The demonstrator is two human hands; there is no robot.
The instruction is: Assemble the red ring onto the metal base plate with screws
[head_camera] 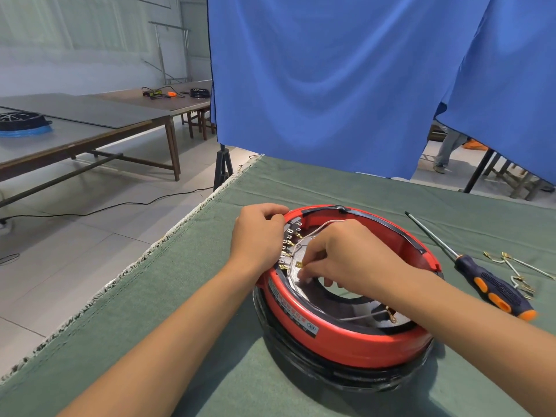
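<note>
with the red ring (340,338) seated over the metal base plate (304,288) on the green cloth (192,296), the right hand (346,254) pinches a small brass fitting inside the ring while the left hand (258,233) grips the ring's far-left rim, so fastening looks under way, and the next move likely needs the screwdriver (481,276) lying right of the ring.

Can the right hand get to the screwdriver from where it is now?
Probably yes. The screwdriver lies in the open on the green cloth, right of the red ring, nothing on top of it. The right hand is busy inside the ring, fingers pinching a small brass terminal, so it must let go first.
</note>
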